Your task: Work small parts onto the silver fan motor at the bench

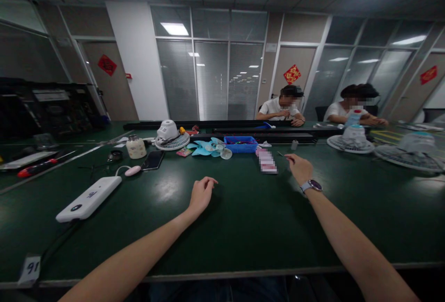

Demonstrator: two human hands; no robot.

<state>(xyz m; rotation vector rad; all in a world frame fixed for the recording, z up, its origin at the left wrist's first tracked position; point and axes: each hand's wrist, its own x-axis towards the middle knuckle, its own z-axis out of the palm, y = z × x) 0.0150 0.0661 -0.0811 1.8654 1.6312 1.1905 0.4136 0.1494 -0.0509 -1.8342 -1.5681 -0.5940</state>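
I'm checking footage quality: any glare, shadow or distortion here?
Head view: glare pools on the green tabletop, left of the left hand, with a soft shadow just right of that hand; also head view: the far-right fan looks stretched and soft.

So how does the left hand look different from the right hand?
The right hand has a watch on its wrist; the left hand has none.
The right hand reaches farther across the green table than the left hand.
The left hand's fingers point rightward, while the right hand's point leftward.
Both are bare, with bent fingers.
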